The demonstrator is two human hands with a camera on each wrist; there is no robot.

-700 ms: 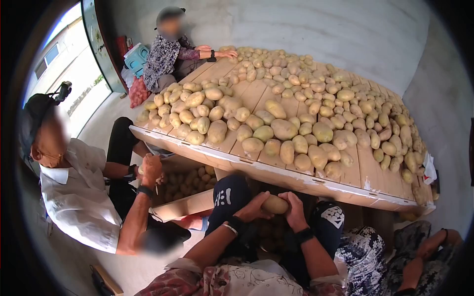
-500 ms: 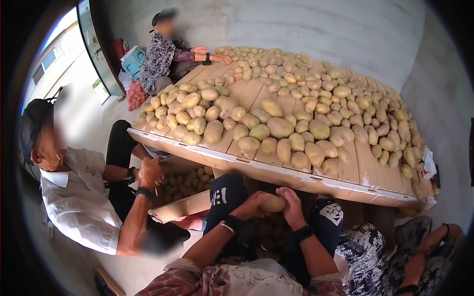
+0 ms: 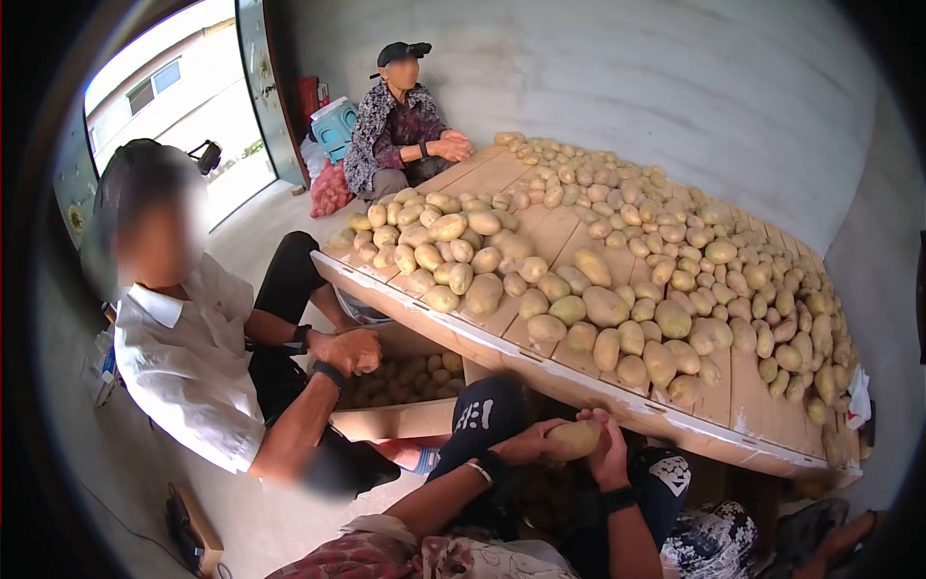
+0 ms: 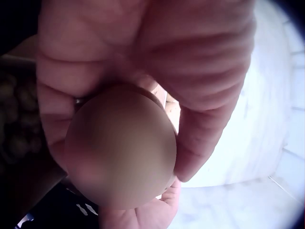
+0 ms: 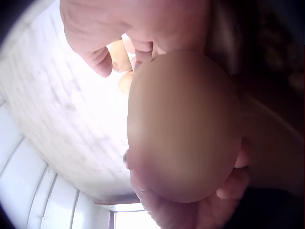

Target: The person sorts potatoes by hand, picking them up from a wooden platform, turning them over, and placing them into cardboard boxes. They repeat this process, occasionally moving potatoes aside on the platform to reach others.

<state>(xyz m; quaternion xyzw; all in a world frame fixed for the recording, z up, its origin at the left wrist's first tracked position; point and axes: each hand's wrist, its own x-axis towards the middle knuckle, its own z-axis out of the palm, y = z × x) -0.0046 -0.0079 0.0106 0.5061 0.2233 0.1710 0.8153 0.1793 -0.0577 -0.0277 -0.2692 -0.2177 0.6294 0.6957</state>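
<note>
In front of my lap a smooth tan potato (image 3: 574,439) lies between my hands. My left hand (image 3: 529,444) grips its near end, thumb on one side and fingers on the other, as the left wrist view shows around the potato (image 4: 121,152). My right hand (image 3: 608,452) stands upright against the far end. In the right wrist view its thumb (image 5: 101,62) points away from the potato (image 5: 186,124), while left-hand fingers (image 5: 228,186) wrap the lower end. Below my hands, more potatoes (image 3: 545,497) sit in shadow between my knees.
A wooden table (image 3: 511,359) piled with potatoes (image 3: 666,280) stands ahead, its edge close beyond my hands. To the left sits a person in a white shirt (image 3: 193,357), beside a box of potatoes (image 3: 400,378). Another person (image 3: 395,135) sits at the far end; patterned cloth (image 3: 714,540) shows at right.
The head view has swung left, shifting the scene rightward and down. My right fingers have moved about the potato's end. The far person's hands have left the potatoes and now meet.
</note>
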